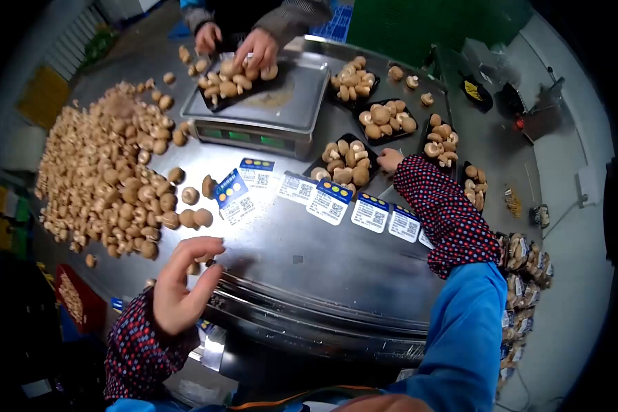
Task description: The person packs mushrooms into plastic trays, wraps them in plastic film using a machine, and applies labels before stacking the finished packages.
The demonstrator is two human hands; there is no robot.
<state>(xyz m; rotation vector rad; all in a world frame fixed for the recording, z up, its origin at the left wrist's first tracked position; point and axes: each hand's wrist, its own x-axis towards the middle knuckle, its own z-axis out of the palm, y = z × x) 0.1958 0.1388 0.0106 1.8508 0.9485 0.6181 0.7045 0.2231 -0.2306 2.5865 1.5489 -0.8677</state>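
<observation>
Mushrooms, caps and stems all jumbled, fill a black tray right of centre on the steel surface, & the R hand is right there at the tray's right-hand side! Fingers bent by the rim, tips partly hidden, so can't tell if they grip it or just touch. L hand hangs at the near edge, left of mid: thumb & fingers spread well apart, w/ a small dark speck by the thumb tip, can't tell what.

Blue-and-white labels w/ QR codes run from the tray's near side twd the R sleeve, others lie twd the scale. Over at the far edge, a co-worker's hands work a second tray on that scale, one hand right on its mushrooms, green displays lit below!

Big mushroom heap spreads along the left edge, strays rolling out to mid-surface. More loaded trays sit twd the far right corner & down the right edge, plus a few loose mushrooms near that corner. Beyond the right edge, labelled packs stack up, lots of 'em
</observation>
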